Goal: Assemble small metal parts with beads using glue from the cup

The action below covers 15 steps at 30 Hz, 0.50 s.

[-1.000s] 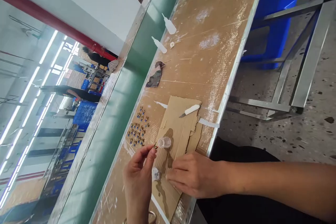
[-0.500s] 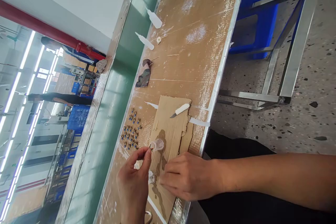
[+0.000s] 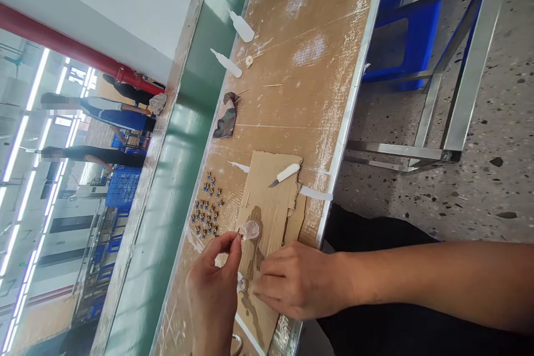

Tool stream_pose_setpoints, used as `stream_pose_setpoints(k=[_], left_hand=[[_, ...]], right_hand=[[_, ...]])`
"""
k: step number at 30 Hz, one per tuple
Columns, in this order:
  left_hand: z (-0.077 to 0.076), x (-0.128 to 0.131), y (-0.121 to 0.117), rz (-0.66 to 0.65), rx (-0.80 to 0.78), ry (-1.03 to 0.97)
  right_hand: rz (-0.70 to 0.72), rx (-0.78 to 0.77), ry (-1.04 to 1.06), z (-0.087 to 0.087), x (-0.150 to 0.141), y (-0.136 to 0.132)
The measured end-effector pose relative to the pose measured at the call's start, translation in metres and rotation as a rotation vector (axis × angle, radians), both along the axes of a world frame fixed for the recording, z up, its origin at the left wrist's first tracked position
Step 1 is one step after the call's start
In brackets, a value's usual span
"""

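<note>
My left hand [image 3: 214, 283] has thumb and forefinger pinched on a tiny dark piece, mostly hidden by the fingertips. They are beside the rim of a small clear cup [image 3: 251, 230] on a piece of brown cardboard [image 3: 269, 206]. Resting low over the cardboard, my right hand [image 3: 294, 281] has its fingers curled together; whatever is in them cannot be seen. A second small clear container [image 3: 241, 282] is partly covered by my left hand. Several tiny blue and gold pieces [image 3: 203, 204] stand in loose rows beyond my left hand. A craft knife [image 3: 285, 175] with a white handle lies on the cardboard.
Two white nozzle bottles [image 3: 242, 26] lie along the table's far side, near a camouflage cloth scrap [image 3: 226, 119] and a thin stick [image 3: 272, 85]. A green strip [image 3: 183, 117] runs beyond the table. A metal-framed stool [image 3: 454, 94] stands beside it. Other people stand far off.
Both hands stay almost where they were, with the same pinch at the cup. The view has shifted slightly. In the background, another person has come more fully into sight.
</note>
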<state>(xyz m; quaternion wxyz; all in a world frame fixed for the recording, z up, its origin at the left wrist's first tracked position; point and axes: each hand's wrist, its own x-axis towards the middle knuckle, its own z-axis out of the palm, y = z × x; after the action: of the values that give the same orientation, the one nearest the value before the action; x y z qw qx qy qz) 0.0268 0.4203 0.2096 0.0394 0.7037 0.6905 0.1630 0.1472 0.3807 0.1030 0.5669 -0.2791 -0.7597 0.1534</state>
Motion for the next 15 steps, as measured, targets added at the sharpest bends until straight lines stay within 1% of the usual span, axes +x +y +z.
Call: stream_pose_setpoints(k=[3, 6, 9, 12, 15], left_hand=[[0.003, 0.004, 0.001, 0.018, -0.01, -0.015], [0.008, 0.009, 0.0, 0.078, -0.063, -0.023], [0.013, 0.009, -0.007, 0.156, -0.098, -0.144], [0.018, 0.002, -0.024, 0.31, -0.048, -0.337], [0.02, -0.015, -0.051, 0.504, 0.079, -0.452]], right_hand=[[-0.009, 0.003, 0.017, 0.001, 0.0, 0.001], [-0.013, 0.008, 0.027, 0.0, 0.001, 0.002], [-0.003, 0.017, 0.01, 0.0, 0.002, 0.003], [0.015, 0.018, -0.003, 0.001, 0.004, 0.002], [0.044, 0.003, 0.02, 0.004, 0.006, 0.0]])
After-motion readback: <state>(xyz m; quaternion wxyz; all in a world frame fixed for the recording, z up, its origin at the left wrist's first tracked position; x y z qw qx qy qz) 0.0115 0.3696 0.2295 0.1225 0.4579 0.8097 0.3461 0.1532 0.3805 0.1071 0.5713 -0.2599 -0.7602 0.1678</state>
